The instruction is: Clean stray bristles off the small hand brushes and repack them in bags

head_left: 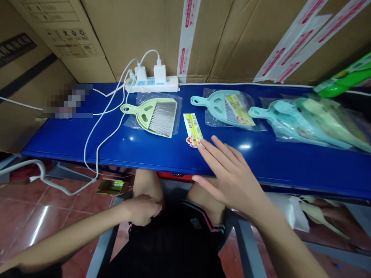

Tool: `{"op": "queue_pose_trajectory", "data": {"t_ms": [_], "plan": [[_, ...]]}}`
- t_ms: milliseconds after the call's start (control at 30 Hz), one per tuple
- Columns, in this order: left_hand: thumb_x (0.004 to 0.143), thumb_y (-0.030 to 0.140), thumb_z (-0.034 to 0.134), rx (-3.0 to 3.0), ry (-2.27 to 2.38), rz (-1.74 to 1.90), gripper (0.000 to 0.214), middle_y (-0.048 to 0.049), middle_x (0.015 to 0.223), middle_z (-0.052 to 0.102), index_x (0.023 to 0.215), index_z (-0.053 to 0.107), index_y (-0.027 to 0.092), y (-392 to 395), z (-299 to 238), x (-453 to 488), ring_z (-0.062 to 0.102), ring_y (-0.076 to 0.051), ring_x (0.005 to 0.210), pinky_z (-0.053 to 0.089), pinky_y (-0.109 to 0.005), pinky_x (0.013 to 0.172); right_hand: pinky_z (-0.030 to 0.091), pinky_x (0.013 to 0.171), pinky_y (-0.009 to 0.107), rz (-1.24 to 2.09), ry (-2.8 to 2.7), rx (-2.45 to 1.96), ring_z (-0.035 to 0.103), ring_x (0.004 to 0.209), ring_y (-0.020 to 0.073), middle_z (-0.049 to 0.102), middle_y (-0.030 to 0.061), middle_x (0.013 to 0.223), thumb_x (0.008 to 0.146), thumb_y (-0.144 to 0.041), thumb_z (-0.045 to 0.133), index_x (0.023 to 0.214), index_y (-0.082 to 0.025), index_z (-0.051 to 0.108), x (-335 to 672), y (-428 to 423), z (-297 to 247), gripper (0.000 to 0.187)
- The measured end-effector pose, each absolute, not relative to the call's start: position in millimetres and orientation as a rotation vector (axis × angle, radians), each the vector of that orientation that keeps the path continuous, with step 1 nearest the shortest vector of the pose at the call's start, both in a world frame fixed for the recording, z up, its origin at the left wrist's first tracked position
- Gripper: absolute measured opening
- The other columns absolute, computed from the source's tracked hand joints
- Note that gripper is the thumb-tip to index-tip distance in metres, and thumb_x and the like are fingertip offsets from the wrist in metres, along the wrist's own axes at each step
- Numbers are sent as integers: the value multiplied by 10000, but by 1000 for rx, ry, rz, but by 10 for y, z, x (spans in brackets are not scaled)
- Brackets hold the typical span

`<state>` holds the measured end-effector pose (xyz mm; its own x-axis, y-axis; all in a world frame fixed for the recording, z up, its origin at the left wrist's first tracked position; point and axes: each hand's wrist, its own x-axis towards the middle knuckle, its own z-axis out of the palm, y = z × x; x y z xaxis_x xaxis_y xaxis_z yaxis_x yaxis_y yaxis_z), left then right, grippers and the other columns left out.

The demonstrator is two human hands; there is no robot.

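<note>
My right hand reaches over the front edge of the blue table with its fingers stretched out. Its fingertips are at the lower end of a yellow, green and white label card lying flat on the tabletop. Loosely curled, my left hand rests on my lap by the thigh, and nothing shows in it. Left of the card lies a light green dustpan with a grey-bristled brush in it, on clear plastic wrapping. To the card's right, a bagged light blue dustpan carries a similar label card.
More bagged dustpans, blue and green, overlap at the right. Behind stand a white power strip and cardboard boxes. White cables loop over the table's front edge. A green package is at far right.
</note>
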<state>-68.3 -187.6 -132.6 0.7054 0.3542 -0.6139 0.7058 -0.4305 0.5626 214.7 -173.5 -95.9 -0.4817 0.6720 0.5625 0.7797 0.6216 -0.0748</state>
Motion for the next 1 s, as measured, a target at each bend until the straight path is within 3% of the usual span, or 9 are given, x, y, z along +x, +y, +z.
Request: {"op": "queue_pose_trajectory", "data": {"t_ms": [100, 233, 367, 433, 567, 667, 767, 900, 1000], "plan": [[1017, 155, 639, 2075, 807, -405, 158, -20, 1037, 771, 1065, 769, 231, -1768, -917, -759, 723, -159, 964, 570, -283, 841, 432, 1217, 689, -207, -2470, -1159, 486, 1539, 432, 581, 218, 1575, 1045, -590, 580, 1625, -99, 468, 2185, -1640, -1063, 768], [1050, 239, 644, 2116, 731, 538, 217, -9, 1020, 817, 1180, 809, 291, -1519, -364, -834, 759, -113, 872, 583, -214, 760, 509, 1171, 496, -310, -2412, -994, 717, 1234, 240, 777, 102, 1290, 1033, -107, 583, 1401, -184, 663, 2292, -1870, -1143, 385], [1062, 291, 607, 2273, 1219, 1101, 288, 2, 1068, 835, 1293, 780, 297, -958, -50, -828, 765, -140, 912, 619, -261, 893, 612, 865, 332, -219, -2201, -966, 760, 950, 173, 805, 46, 1028, 964, -32, 645, 1244, -220, 720, 2350, -1877, -958, 346], [1054, 290, 600, 2250, 1412, 1112, 399, -18, 1264, 801, 1441, 683, 250, -581, 78, -793, 746, -145, 1019, 591, -279, 1002, 622, 768, 278, -222, -2048, -1078, 758, 853, 147, 798, 20, 988, 955, -71, 692, 1258, -274, 725, 2306, -1657, -738, 366], [1065, 299, 556, 2216, 1732, 1158, 255, -8, 1056, 788, 1114, 734, 123, 76, 252, -718, 644, -101, 924, 534, -261, 995, 621, 736, 249, -250, -1723, -1020, 724, 768, 122, 773, 26, 949, 947, -225, 745, 1301, -204, 734, 2064, -941, -171, 355], [1045, 341, 565, 2253, 1678, 941, 267, 8, 1045, 765, 1101, 706, 122, 305, 187, -733, 555, -74, 865, 504, -228, 928, 561, 736, 206, -109, -1628, -998, 707, 843, 100, 762, 46, 999, 986, -268, 676, 1219, -114, 733, 1808, -451, 76, 284], [995, 286, 576, 2264, 1687, 770, 241, -4, 1033, 767, 1087, 719, 115, 348, 11, -807, 534, -87, 823, 508, -251, 898, 591, 882, 258, -90, -1743, -944, 712, 989, 138, 764, 92, 1101, 1034, -224, 585, 1112, -122, 728, 1580, -137, -49, 192], [944, 210, 576, 2296, 1741, 533, 230, -14, 1022, 772, 1069, 748, 122, 347, -164, -889, 577, -119, 863, 516, -295, 989, 569, 1072, 419, -120, -2089, -810, 695, 1104, 211, 736, 115, 1175, 1042, -143, 465, 1307, -160, 711, 1422, 82, -560, 362], [943, 218, 564, 2291, 1787, 357, 235, -39, 999, 761, 1060, 740, 116, 372, -208, -896, 608, -148, 901, 520, -322, 1020, 559, 1075, 425, -20, -2254, -739, 689, 1139, 208, 729, 101, 1245, 1044, -136, 422, 1390, -174, 680, 1402, 148, -824, 434]]}}
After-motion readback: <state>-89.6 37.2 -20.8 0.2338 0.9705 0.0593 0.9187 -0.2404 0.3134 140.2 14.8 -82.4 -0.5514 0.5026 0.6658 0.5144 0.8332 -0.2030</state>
